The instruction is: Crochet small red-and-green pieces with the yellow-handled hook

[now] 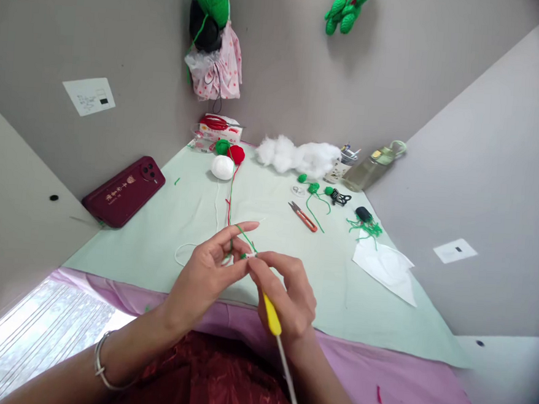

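Observation:
My left hand (207,270) pinches a small crochet piece (248,256) in green and white between thumb and fingers. Its index finger is stretched out, with a green yarn strand (247,240) running over it. My right hand (291,293) is closed round a crochet hook (271,316), whose yellow handle and metal shaft point down toward me. The hook's working tip is at the piece, mostly hidden by my fingers. Strands trail back from the left hand to a white yarn ball (222,168), a red yarn ball (236,155) and a green yarn ball (222,146).
Orange thread snips (303,216) lie right of centre. Behind them are small green crochet pieces (313,188), white stuffing (295,156) and a bottle (368,170). A dark red phone (125,192) lies left. White paper (385,268) and a black-and-green bundle (364,215) are right.

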Demonstrator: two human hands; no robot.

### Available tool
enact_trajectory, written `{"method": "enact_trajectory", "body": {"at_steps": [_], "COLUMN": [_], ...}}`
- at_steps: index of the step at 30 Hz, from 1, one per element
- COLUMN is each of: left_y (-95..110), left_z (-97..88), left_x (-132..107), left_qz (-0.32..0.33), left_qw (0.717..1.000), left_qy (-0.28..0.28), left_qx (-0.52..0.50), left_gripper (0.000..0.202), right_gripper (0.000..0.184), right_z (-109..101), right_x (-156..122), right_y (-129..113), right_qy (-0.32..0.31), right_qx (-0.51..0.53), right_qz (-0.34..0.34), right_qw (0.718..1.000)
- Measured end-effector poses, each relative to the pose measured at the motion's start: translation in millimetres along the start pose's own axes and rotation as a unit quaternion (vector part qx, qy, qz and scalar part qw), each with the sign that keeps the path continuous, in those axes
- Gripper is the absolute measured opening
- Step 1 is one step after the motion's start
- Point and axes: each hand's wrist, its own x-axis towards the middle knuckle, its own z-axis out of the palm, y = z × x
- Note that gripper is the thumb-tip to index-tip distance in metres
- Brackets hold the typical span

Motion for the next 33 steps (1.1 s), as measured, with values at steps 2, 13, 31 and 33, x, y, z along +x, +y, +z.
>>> {"method": "enact_trajectory", "body": {"at_steps": [2, 13, 31, 33], "left_y": [1, 2, 2, 3], "left_z": [-1.9, 4.4, -3.1, -4.5], "left_x": [3, 3, 1, 0], "left_qz": [-0.089, -0.026, -0.013, -0.015], "left_qw": [0.991, 0.995, 0.999, 0.999], "left_qy": [-0.035, -0.048, -0.038, -0.034], "left_qx": [-0.098, -0.086, -0.006, 0.010], "left_gripper": [0.050, 0.038, 0.035, 0.035], "right_gripper": [0.028, 0.025, 0.020, 0.022], "right_z": [-1, -1, -4, -6], "right_x": [1, 14, 16, 15], "right_y": [1, 1, 8, 9], "right_qy": [0.015, 0.038, 0.041, 0.045], "right_qx": [0.019, 0.175, 0.327, 0.358], "right_qz": [0.034, 0.166, 0.304, 0.314], "right_qw": [0.999, 0.970, 0.894, 0.878]}}
